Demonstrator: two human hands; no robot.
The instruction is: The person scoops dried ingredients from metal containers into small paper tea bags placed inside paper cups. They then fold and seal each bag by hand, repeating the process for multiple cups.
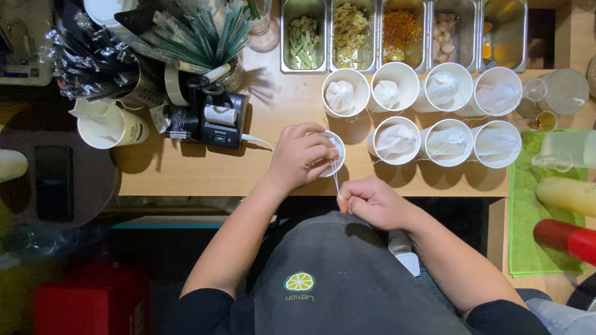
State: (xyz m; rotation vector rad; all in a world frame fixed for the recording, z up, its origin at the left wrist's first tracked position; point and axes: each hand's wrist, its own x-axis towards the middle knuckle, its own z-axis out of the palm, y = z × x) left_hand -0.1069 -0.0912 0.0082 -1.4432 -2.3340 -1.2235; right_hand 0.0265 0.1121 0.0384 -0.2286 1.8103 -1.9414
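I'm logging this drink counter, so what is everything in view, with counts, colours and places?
white cups with filter bags: seven, in two rows on the counter
held cup: one, white, under left hand
steel ingredient trays: five, top edge
green straws: bundle, top left
white cup: one, left of black tape dispenser
red bottle: one, lower right
green cloth: one, right
left hand: gripping held cup
right hand: pinching a thin string

Light wooden counter (192, 172), warmly lit from above. Steel ingredient pans (400, 28) recessed along the far edge. Green cloth (530, 241) at the right end. Red box (90, 322) on the dark floor, below the near left corner.
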